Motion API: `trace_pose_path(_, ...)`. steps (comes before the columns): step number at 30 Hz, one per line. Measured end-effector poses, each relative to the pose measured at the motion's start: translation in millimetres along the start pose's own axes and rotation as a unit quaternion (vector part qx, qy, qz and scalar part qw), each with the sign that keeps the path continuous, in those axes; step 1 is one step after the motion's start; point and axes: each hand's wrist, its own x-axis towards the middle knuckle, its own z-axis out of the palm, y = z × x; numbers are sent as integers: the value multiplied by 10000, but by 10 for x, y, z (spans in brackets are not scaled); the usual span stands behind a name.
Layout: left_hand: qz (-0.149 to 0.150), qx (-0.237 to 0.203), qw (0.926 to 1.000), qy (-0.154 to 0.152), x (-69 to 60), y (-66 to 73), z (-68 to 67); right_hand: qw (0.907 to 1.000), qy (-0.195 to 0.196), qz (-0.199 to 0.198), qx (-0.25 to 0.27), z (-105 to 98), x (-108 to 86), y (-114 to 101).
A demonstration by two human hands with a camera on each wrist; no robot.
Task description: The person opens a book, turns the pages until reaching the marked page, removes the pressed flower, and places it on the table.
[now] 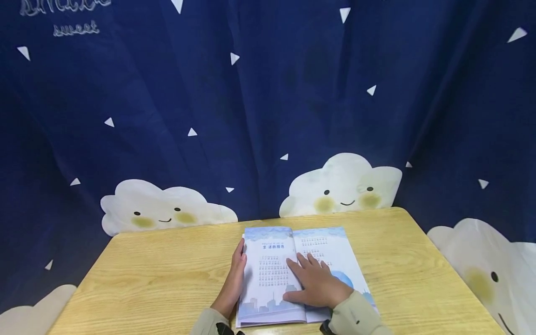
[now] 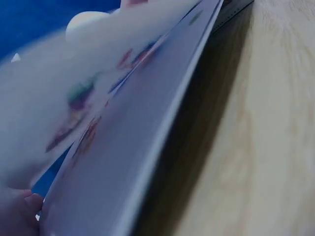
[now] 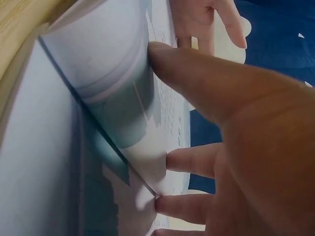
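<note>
An open book [image 1: 268,277] lies on the wooden table, with printed Chinese text and blue city and sky drawings on its pages. My left hand [image 1: 232,283] stands along the book's left edge, its fingers mostly straight and the thumb side up. Across the centre fold, my right hand [image 1: 317,284] is spread flat, fingertips and thumb touching the left page near the fold. The right wrist view shows the page [image 3: 118,98] bulging beside the fold under the thumb. Seen from the left wrist, the book's left-side pages [image 2: 113,132] stand slightly apart; most of the left hand is hidden there.
The wooden table [image 1: 167,274] extends on both sides of the book. Behind it hangs a dark blue curtain [image 1: 259,102] printed with white triangles and smiling clouds. Beige sleeves [image 1: 356,316] and dark wrist straps show at the bottom.
</note>
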Motion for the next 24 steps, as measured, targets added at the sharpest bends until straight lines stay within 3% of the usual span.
trace_pose_path(7, 556, 654, 9963, 104, 2, -37, 14, 9986, 273, -138, -439, -8, 16, -34)
trace_pose_path(14, 813, 1341, 9875, -154, 8, -22, 18, 9961, 450, -137, -742, -26, 36, -38)
trace_pose_path(18, 993, 1817, 9775, -405, 29, -55, 11, 9952, 499, -165, -829, -20, 35, -38)
trace_pose_path(24, 1158, 2585, 9555, -823, -28, -107, -14, 9951, 448, -186, -857, 67, 4, -64)
